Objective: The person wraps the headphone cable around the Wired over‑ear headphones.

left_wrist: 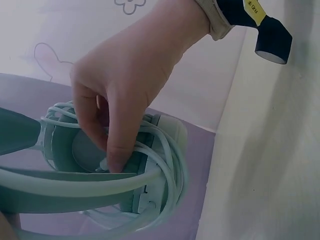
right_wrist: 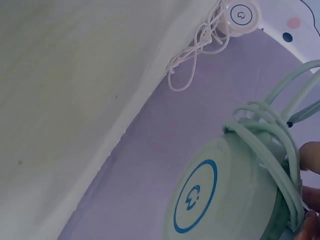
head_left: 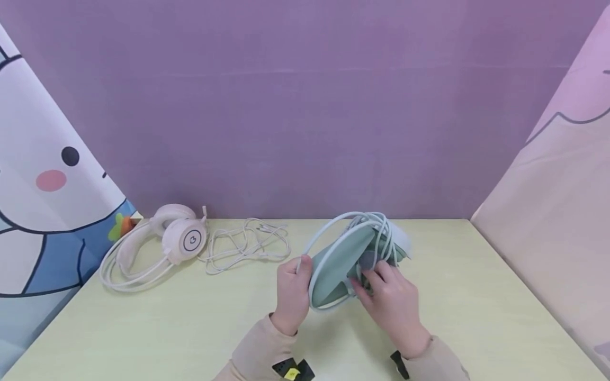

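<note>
Pale green over-ear headphones (head_left: 340, 264) are held up above the table, tilted, with their own cable (head_left: 385, 233) wound in several loops round the ear cups. My left hand (head_left: 294, 291) grips the headband on its left side. At the ear-cup end, my right hand (head_left: 393, 301) reaches in between the cups and pinches the cable; its thumb and finger (left_wrist: 120, 145) point down past the loops in the left wrist view. What exactly lies under those fingertips is partly hidden. In the right wrist view one ear cup (right_wrist: 220, 195) shows a blue ring logo.
White headphones (head_left: 183, 241) lie at the table's back left, their cable (head_left: 245, 246) loosely coiled beside them. A purple backdrop (head_left: 305, 106) rises behind the pale yellow-green table (head_left: 190, 338). Printed cloth panels stand left (head_left: 28, 132) and right (head_left: 572, 211).
</note>
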The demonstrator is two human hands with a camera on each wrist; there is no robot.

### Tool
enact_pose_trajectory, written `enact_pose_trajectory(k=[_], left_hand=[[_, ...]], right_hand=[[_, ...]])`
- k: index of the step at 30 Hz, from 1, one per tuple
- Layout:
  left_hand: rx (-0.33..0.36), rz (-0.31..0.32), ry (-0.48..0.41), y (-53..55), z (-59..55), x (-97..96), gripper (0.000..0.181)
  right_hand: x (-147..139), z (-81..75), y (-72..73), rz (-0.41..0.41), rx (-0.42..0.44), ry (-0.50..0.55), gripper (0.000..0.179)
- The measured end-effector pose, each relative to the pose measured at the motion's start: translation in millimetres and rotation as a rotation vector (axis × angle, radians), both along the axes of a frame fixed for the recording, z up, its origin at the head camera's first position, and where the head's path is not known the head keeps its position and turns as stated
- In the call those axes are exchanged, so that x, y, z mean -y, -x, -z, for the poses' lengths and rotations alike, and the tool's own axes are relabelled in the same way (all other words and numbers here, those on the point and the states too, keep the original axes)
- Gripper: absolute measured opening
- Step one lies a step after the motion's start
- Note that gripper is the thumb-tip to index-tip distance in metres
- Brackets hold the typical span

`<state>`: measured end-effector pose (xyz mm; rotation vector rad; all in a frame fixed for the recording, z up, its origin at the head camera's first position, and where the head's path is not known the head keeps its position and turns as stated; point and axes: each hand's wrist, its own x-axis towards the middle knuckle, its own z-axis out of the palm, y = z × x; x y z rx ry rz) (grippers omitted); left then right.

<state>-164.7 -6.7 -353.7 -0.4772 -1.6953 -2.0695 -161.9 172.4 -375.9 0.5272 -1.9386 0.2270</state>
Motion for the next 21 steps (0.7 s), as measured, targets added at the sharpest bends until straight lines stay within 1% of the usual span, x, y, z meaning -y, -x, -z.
enact_pose_trajectory(k=[2, 3, 7, 9, 11, 12, 14, 16, 18, 21], left_hand=[[-0.008, -0.005, -0.004, -0.1, -1.1, -0.5, 0.059], [-0.011, -0.009, -0.004, -0.1, -1.6, -0.7, 0.059], [-0.019, -0.005, -0.014, -0.2, -2.1, -2.1, 0.061], [-0.049, -0.003, -0.009, -0.1, -1.1, -3.3, 0.063], [-0.100, 0.007, 0.005, 0.5, 0.7, -4.7, 0.063], [-0.129, 0.015, 0.015, 0.8, 1.6, -5.5, 0.063], [-0.192, 0.030, 0.039, 1.5, 3.4, -6.9, 0.061], [-0.234, 0.042, 0.057, 1.5, 4.8, -8.2, 0.060], [-0.252, 0.038, 0.069, 0.8, 6.0, -9.4, 0.059], [-0.257, 0.041, 0.074, -0.7, 7.5, -11.2, 0.061]], right_hand=[[-0.1, 0.1, 0.8, -0.017, 0.010, 0.013, 0.019], [-0.3, 0.4, 1.2, -0.029, 0.016, 0.020, 0.013], [-4.1, 2.4, 2.0, -0.080, 0.050, 0.051, 0.008], [-6.8, 3.9, 2.1, -0.108, 0.074, 0.088, 0.006], [-9.6, 4.9, 2.5, -0.116, 0.090, 0.118, 0.003], [-10.9, 5.4, 3.0, -0.127, 0.099, 0.141, 0.004], [-13.0, 5.4, 3.6, -0.136, 0.123, 0.168, 0.012], [-14.4, 4.4, 4.1, -0.116, 0.139, 0.169, 0.017], [-14.9, 3.5, 4.0, -0.100, 0.163, 0.169, 0.023], [-14.8, 2.9, 2.2, -0.061, 0.199, 0.154, 0.027]])
